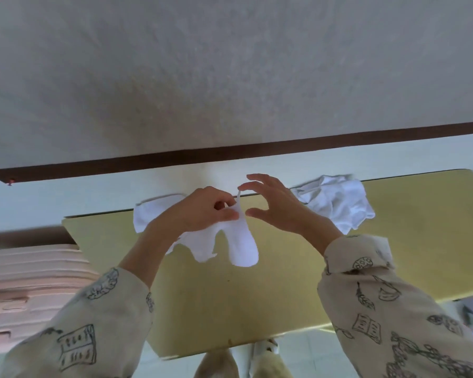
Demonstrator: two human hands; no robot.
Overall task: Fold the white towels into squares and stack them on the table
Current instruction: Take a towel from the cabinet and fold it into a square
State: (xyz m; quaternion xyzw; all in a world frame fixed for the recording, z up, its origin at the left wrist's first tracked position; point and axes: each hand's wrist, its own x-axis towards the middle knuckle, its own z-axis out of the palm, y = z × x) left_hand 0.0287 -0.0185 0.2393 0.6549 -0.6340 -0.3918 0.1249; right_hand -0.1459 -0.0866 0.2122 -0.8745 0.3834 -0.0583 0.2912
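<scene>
My left hand (205, 211) pinches the top edge of a white towel (239, 246), which hangs crumpled above the yellow table (284, 282). My right hand (273, 205) is just to its right, fingers spread; its index fingertip touches a raised corner of the same towel, and I cannot tell whether it pinches it. Behind my left hand, a second white towel (150, 214) lies flat at the table's far left corner. A crumpled pile of white towels (336, 203) sits at the far right of the table.
A wall with a dark brown baseboard (230, 151) runs behind the table. A stack of pale pink foam boards (25, 279) stands to the left of the table. My feet (241, 361) show below the table's near edge.
</scene>
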